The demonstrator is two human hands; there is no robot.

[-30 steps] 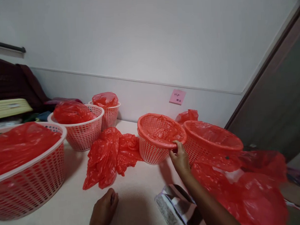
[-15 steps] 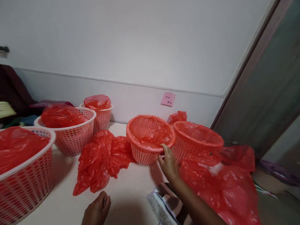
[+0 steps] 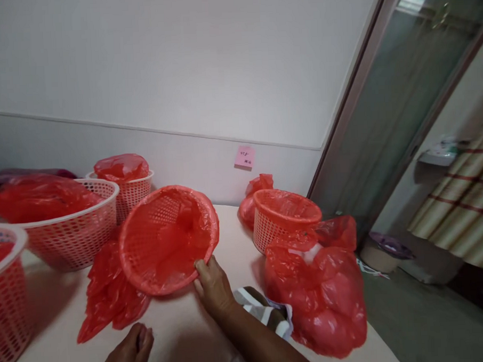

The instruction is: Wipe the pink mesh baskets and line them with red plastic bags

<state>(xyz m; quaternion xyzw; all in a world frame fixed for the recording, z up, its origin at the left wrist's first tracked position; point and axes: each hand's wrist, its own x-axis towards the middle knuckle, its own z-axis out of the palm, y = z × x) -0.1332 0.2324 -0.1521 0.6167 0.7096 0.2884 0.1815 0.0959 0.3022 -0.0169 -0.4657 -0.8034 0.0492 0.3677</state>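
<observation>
My right hand grips the near right rim of a plastic basket lined with a thin red plastic bag. The basket is tilted, its mouth towards me. My left hand is curled into a fist low in the view, apart from the basket, with nothing seen in it. Between that fist and the basket lies a crumpled red plastic bag on the white table. Right of my right wrist is a striped cloth, partly covered by my forearm.
Another lined basket stands at the right, a stuffed red bag before it and a smaller red bag behind. Several white-rimmed baskets with red bags line the left. A pink note is on the wall. A bin stands beyond the table.
My right hand has moved the basket left and nearer, away from the right-hand basket, and tilted its mouth towards me. My left hand stays a fist. The view has turned right.
</observation>
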